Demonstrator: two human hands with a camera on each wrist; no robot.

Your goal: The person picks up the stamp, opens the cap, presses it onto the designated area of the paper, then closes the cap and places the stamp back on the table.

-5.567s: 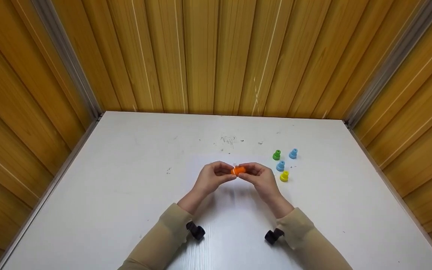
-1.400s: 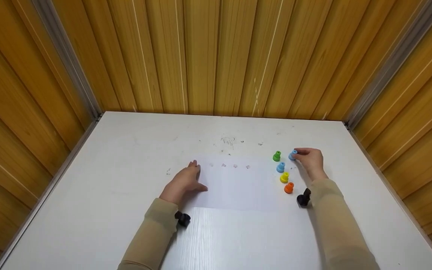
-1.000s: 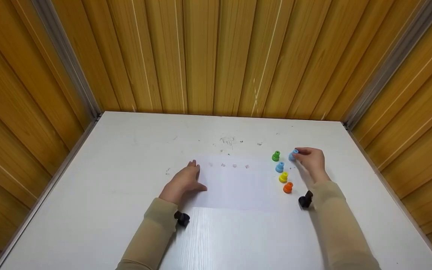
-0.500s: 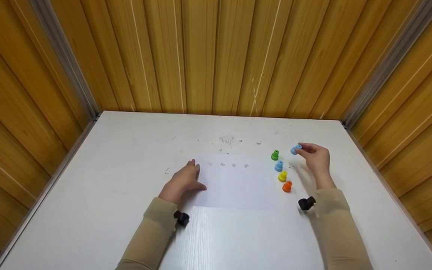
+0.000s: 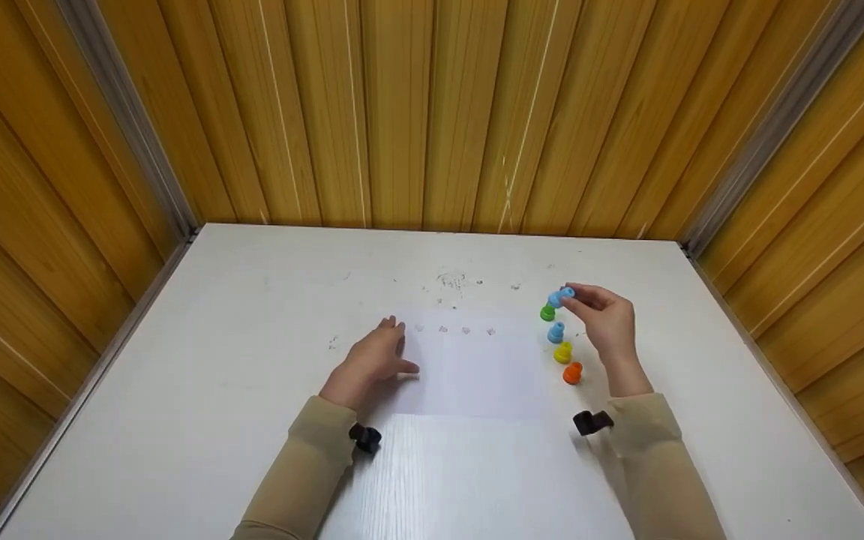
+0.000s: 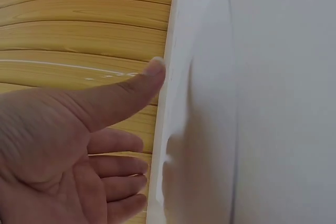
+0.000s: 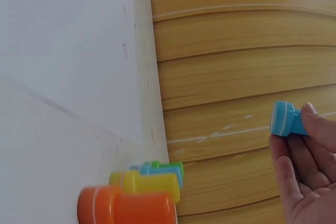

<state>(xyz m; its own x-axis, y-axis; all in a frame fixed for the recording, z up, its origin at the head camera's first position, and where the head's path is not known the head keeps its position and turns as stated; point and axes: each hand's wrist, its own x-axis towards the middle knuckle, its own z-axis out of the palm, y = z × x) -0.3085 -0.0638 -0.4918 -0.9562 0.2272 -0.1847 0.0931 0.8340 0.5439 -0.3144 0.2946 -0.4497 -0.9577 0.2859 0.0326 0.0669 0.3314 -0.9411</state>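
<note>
In the head view my right hand [image 5: 606, 322] pinches a light blue toy stamp [image 5: 560, 297] between thumb and fingers. It is held above the table, in front of the green stamp [image 5: 547, 313], which is partly hidden. The right wrist view shows the held blue stamp [image 7: 283, 119] with its wide end facing away from the palm. My left hand [image 5: 373, 358] lies at the left edge of a white sheet of paper [image 5: 477, 379], thumb spread from the other fingers. Along the paper's top runs a row of small faint stamp prints [image 5: 466, 330].
Right of the paper stand another blue stamp [image 5: 556, 333], a yellow stamp [image 5: 563, 353] and an orange stamp [image 5: 572, 373], in a line with the green one. Dark smudges [image 5: 451, 280] mark the white table [image 5: 282, 300]. Wood-patterned walls [image 5: 394, 112] enclose its back and sides.
Earlier both hands held the orange stamp; it now stands on the table. My right hand has since picked up the far blue stamp and carried it left. The left hand stays by the paper.
</note>
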